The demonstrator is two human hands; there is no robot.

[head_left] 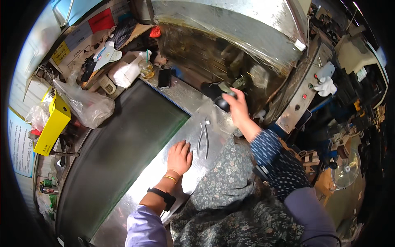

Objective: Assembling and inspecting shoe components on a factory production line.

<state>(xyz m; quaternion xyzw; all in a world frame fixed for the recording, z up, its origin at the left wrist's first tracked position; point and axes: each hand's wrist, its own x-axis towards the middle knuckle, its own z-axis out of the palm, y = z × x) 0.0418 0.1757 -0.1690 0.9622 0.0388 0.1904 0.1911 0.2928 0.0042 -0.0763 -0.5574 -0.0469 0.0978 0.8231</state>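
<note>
My left hand [180, 158] rests palm down on a shiny metal tabletop [145, 177], its fingers loosely bent and holding nothing. Just beyond its fingertips, to the right, lies a pair of metal pliers [203, 140], untouched. My right hand [238, 108] is farther off and closed over a smooth black rounded knob [222, 103] at the tabletop's far end. The hand hides part of the knob, and what it joins is dark and unclear.
A dark conveyor belt [135, 136] runs along the left. At its far end are a phone [164, 78], a glass jar [146, 70] and a white container [124, 73]. A plastic-draped machine [222, 45] stands ahead; a control panel with buttons [297, 108] is at right.
</note>
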